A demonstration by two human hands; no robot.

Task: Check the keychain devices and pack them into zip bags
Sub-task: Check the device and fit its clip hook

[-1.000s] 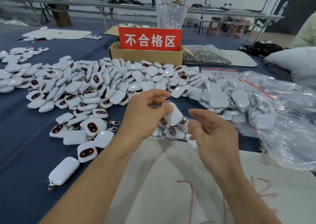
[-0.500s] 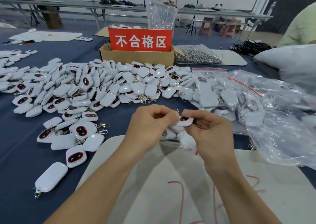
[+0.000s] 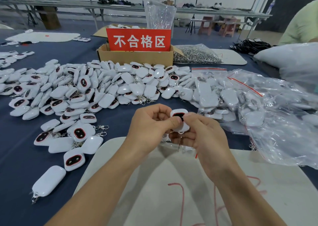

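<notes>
A white keychain device (image 3: 179, 115) with a dark red-rimmed face is held up between both hands above the table's front. My left hand (image 3: 149, 127) pinches its left side with thumb and curled fingers. My right hand (image 3: 201, 136) grips its right side, thumb on the dark face; a metal clasp (image 3: 179, 144) dangles below. A big heap of white keychain devices (image 3: 96, 88) spreads behind and to the left. Filled zip bags (image 3: 211, 91) with red seals lie to the right.
A cardboard box (image 3: 136, 57) with a red sign stands behind the heap. A bag of metal clasps (image 3: 196, 55) lies to its right. Loose clear plastic bags (image 3: 282, 122) cover the right side. A white mat (image 3: 189, 191) lies under my forearms. A person in green (image 3: 302, 24) is at far right.
My left hand lifted one device from the small cluster, my right hand closed in, and both now hold it raised with its dark face turned up toward me.
</notes>
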